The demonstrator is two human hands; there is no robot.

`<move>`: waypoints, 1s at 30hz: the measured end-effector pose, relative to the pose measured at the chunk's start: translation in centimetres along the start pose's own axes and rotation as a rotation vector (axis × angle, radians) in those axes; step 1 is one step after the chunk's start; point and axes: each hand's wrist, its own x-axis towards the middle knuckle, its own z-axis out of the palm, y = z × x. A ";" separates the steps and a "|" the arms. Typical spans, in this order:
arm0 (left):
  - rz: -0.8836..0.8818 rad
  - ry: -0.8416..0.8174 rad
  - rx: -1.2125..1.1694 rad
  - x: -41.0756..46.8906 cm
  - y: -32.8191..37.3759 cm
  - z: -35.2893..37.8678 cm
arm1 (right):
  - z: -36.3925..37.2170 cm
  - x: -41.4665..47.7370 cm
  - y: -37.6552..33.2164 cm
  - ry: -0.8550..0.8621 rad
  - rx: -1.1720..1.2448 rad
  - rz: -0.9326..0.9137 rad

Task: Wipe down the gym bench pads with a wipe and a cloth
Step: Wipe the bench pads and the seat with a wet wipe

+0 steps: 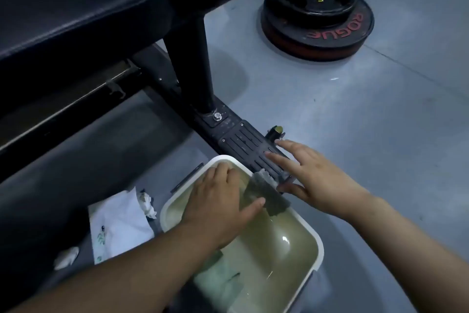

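Observation:
A white basin (318, 249) of murky water stands on the floor by the bench foot. A dark wet cloth (269, 196) lies draped over the basin's far rim, one end in the water. My left hand (223, 201) presses flat on the cloth's left part, fingers spread over the water. My right hand (314, 178) is spread open at the cloth's right edge, thumb touching it, fingertips over the ribbed foot plate (250, 146). The black bench pad (76, 0) fills the upper left. A pale green cloth (220, 279) sits submerged at the basin's near end.
A white wipe packet (119, 223) with crumpled wipes (148, 204) lies left of the basin, another wad (66, 257) nearer me. The bench's black post (195, 64) and frame rails cross the middle. Stacked weight plates (317, 13) rest on the grey floor at upper right.

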 end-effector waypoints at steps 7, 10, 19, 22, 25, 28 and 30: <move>0.017 -0.018 -0.184 1.0 0.5 3.2 | 1.0 1.6 1.4 -0.195 0.017 -0.081; -0.095 -0.026 -0.471 1.5 0.6 3.2 | 0.7 2.3 1.0 -0.326 0.066 -0.047; -0.130 -0.076 -0.668 1.3 0.7 2.2 | -0.9 3.5 -0.9 -0.309 0.173 -0.063; -0.043 -0.007 -0.648 0.8 1.4 0.8 | -2.2 2.6 -2.1 -0.270 0.164 -0.043; 0.104 0.050 -0.535 0.6 1.6 -2.4 | -4.8 1.3 -4.0 -0.163 0.235 0.032; 0.231 0.121 -0.355 -0.3 1.2 -5.6 | -8.2 0.0 -6.5 -0.010 0.345 0.107; 0.262 0.241 -0.346 -1.0 0.8 -8.0 | -10.4 -0.5 -8.0 0.101 0.428 0.084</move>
